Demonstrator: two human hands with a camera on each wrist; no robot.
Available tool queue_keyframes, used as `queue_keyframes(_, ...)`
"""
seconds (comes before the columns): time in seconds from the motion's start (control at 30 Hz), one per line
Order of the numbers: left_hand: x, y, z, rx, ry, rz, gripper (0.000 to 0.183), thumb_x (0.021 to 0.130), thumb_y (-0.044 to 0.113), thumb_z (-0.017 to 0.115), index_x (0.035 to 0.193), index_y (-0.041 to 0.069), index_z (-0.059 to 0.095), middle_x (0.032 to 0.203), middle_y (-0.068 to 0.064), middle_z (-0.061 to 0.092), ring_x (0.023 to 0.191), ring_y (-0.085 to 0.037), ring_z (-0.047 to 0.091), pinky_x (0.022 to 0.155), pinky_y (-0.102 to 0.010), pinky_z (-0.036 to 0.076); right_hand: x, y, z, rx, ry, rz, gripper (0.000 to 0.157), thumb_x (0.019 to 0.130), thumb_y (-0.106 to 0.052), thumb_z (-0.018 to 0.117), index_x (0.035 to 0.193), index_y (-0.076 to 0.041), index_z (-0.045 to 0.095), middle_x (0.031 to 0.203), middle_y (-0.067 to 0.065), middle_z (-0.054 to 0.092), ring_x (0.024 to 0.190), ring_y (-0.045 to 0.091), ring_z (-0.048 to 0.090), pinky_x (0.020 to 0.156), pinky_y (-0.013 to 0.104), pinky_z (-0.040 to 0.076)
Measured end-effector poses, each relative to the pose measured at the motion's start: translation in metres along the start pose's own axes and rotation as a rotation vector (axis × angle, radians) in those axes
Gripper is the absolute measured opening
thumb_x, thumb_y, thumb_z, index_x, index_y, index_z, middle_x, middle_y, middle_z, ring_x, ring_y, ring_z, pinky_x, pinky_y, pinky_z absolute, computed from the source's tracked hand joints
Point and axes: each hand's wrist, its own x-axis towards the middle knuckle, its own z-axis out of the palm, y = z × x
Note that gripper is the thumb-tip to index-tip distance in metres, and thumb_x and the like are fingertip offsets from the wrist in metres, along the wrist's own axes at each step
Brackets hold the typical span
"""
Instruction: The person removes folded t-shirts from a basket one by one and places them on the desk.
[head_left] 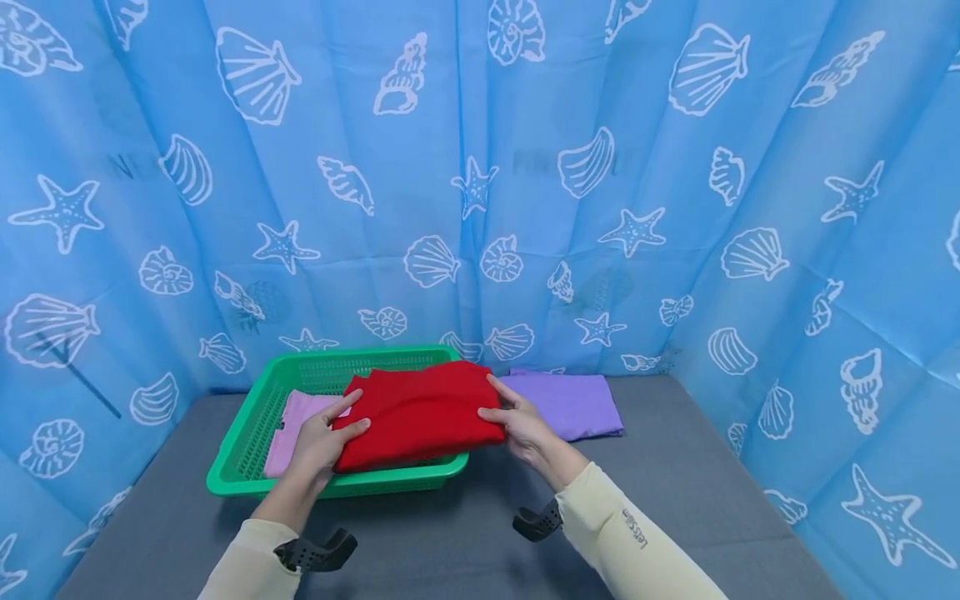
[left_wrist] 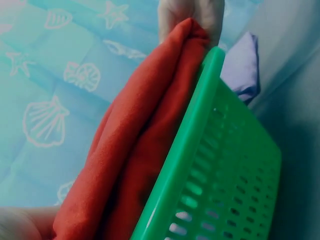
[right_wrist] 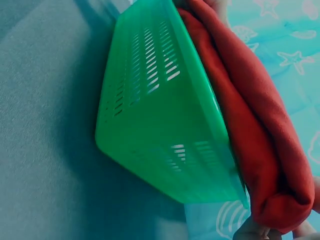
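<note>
A folded red cloth [head_left: 423,417] lies level over the right part of a green plastic basket [head_left: 232,446], overlapping its front rim in the head view. My left hand [head_left: 317,442] grips the cloth's left edge, thumb on top. At the opposite edge, my right hand [head_left: 528,429] pinches it between thumb and fingers. The right wrist view shows the cloth's thick rolled fold [right_wrist: 270,150] right along the basket's rim, with fingers under its near end. Inside the basket, a folded pink cloth [head_left: 281,446] sits at the left, partly hidden behind my left hand.
To the right of the basket, a folded purple cloth [head_left: 573,404] lies on the grey table [head_left: 660,492]. A blue curtain [head_left: 480,233] with white shell and starfish prints hangs behind the table and along both sides.
</note>
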Motion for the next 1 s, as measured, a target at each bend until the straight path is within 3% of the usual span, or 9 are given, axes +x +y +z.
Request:
queue_keyframes(0.2,-0.001,0.007,0.011,0.045,-0.019,0.043,0.069,0.087,0.018,0.074,0.15,0.016,0.044,0.158,-0.022,0.024,0.137,-0.041,0.03,0.089,-0.039,0.057,-0.013,-0.004,-0.015,-0.014,0.036,0.018,0.071,0.095,-0.004,0.059,0.156,-0.021,0.029,0.156,0.017,0.026,0.134,0.038,0.036,0.088,0.033,0.057)
queue_keyframes(0.37,-0.005,0.009,0.021,0.076,-0.013,0.058,0.07,0.085,0.018,0.076,0.148,0.014,0.046,0.154,-0.023,0.03,0.13,-0.042,0.038,0.085,-0.039,0.058,-0.021,-0.006,-0.026,-0.004,0.029,0.031,0.072,0.096,-0.004,0.058,0.157,-0.022,0.026,0.157,0.018,0.023,0.135,0.038,0.036,0.088,0.033,0.057)
queue_keyframes(0.63,-0.01,0.011,0.035,0.118,0.023,0.082,0.069,0.083,0.018,0.079,0.146,0.016,0.05,0.152,-0.021,0.035,0.13,-0.041,0.038,0.081,-0.038,0.059,-0.03,-0.01,-0.04,-0.014,0.024,0.046,0.072,0.096,-0.006,0.06,0.157,-0.025,0.028,0.157,0.017,0.023,0.132,0.035,0.039,0.089,0.031,0.056)
queue_keyframes(1.0,-0.021,0.009,0.058,0.076,0.046,0.101,0.067,0.082,0.017,0.08,0.143,0.018,0.053,0.146,-0.021,0.042,0.123,-0.039,0.045,0.077,-0.037,0.059,-0.043,-0.008,-0.06,-0.013,0.024,0.051,0.071,0.096,-0.005,0.058,0.157,-0.025,0.027,0.158,0.016,0.022,0.129,0.031,0.041,0.088,0.03,0.057)
